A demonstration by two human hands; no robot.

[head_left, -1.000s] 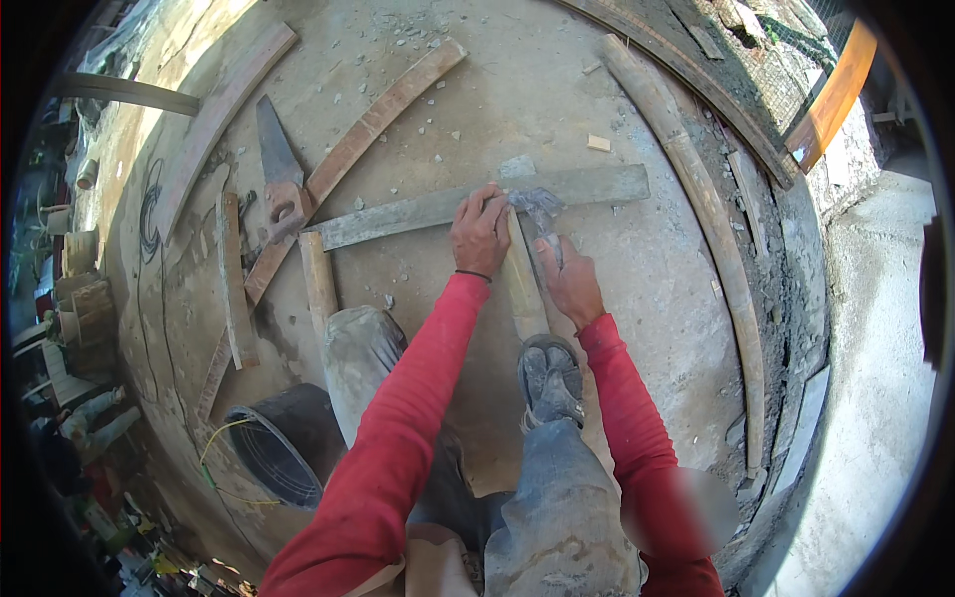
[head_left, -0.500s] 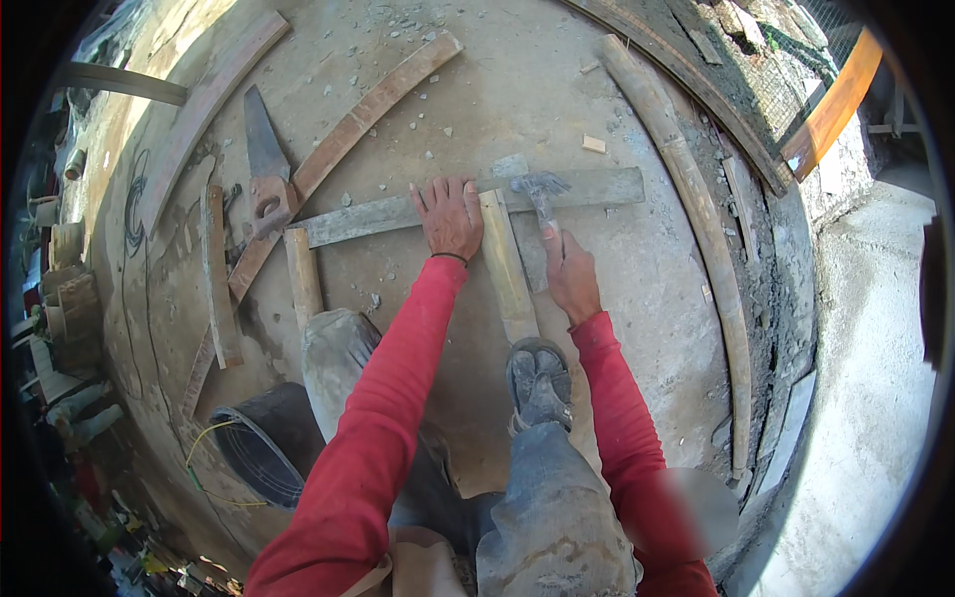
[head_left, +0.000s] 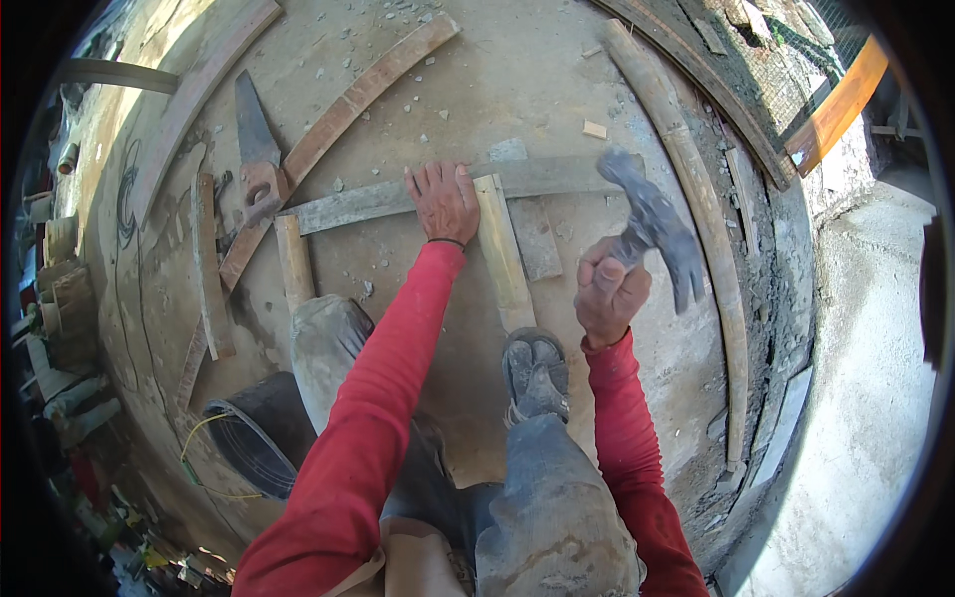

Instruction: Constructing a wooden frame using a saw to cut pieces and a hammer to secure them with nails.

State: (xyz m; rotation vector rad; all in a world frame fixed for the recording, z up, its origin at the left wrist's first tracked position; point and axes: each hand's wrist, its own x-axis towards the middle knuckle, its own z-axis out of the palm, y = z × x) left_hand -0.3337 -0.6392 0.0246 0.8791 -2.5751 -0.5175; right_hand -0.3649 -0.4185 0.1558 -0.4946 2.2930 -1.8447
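My left hand (head_left: 446,207) lies flat on a long grey board (head_left: 353,206), its fingers stretched out across the wood. In my right hand (head_left: 609,298) is a claw hammer (head_left: 657,224), raised off the board and slightly blurred; my fist is closed round its handle. A pale wooden batten (head_left: 500,254) meets the board just right of my left hand, and its near end reaches my sandalled right foot (head_left: 537,376). A second, rounder batten (head_left: 295,261) meets the board's left end. A flat wood piece (head_left: 538,241) lies partly under the board.
A handsaw (head_left: 257,134) rests by a long brown plank (head_left: 373,92) at the left. Beside my left leg lies a black bucket (head_left: 254,443). A long round pole (head_left: 701,209) runs along the right side. A small wood block (head_left: 595,129) lies beyond the board.
The hammer has come up from the board, moving right and toward me in my right hand. My left hand stays on the board.
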